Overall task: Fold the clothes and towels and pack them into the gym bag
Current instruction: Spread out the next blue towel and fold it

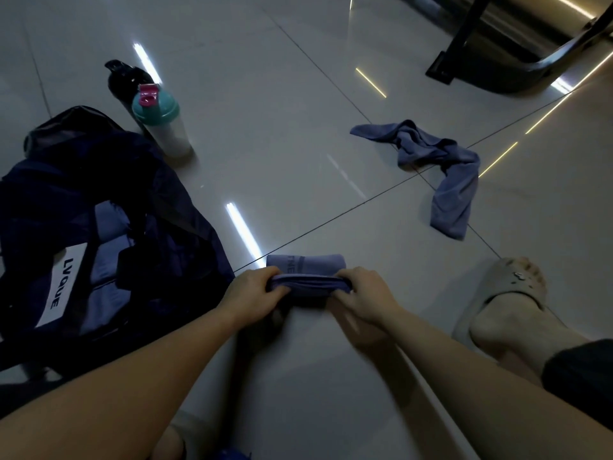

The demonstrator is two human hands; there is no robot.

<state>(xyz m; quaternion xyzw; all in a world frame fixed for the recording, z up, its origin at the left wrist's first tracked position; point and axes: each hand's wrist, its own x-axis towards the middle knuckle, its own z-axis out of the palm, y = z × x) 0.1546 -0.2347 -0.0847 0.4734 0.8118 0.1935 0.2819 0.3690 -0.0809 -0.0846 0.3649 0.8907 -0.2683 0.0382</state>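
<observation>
The gym bag (pixel 166 200) lies open on the floor (pixel 298 127) at the left, with what look like folded bluish pieces (pixel 109 224) already inside, so packing seems partly done. A crumpled blue towel (pixel 444 174) sprawls unfolded well off to the right and has yet to be folded. Just beside the bag, a small blue towel (pixel 306 270) with dark lettering sits on the floor, folded into a compact band. The left hand (pixel 255 290) and right hand (pixel 365 293) pinch its near edge, fingers clamped on either end.
</observation>
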